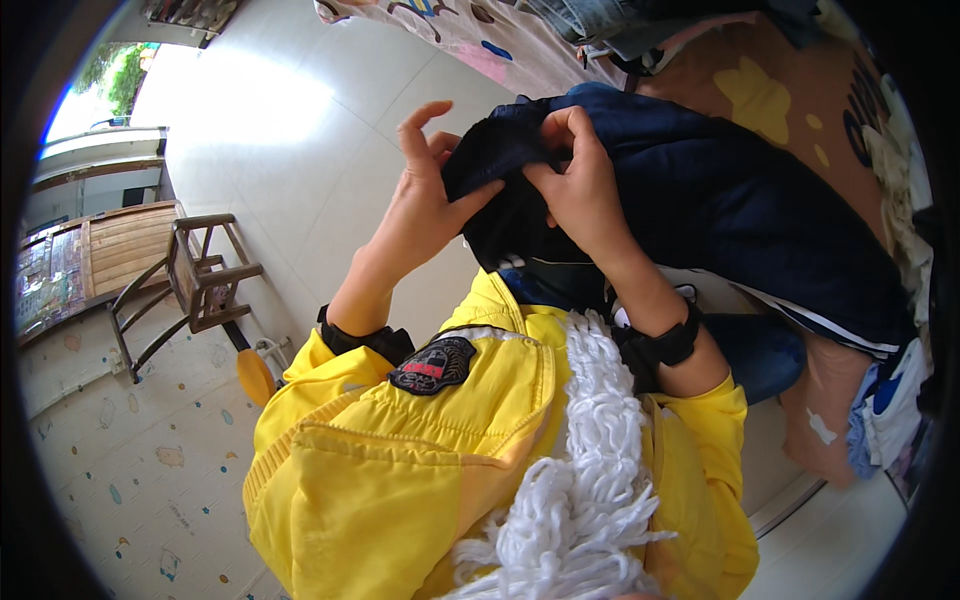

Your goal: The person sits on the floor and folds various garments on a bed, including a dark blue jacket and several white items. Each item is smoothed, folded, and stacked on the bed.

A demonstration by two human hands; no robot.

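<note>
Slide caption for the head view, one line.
Head view: left hand and right hand hold a dark blue garment in front of a yellow jacket and white scarf.

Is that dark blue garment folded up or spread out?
Mostly spread: the dark blue garment stretches rightward over the brown cloth, its other end held in the left hand and right hand.
</note>
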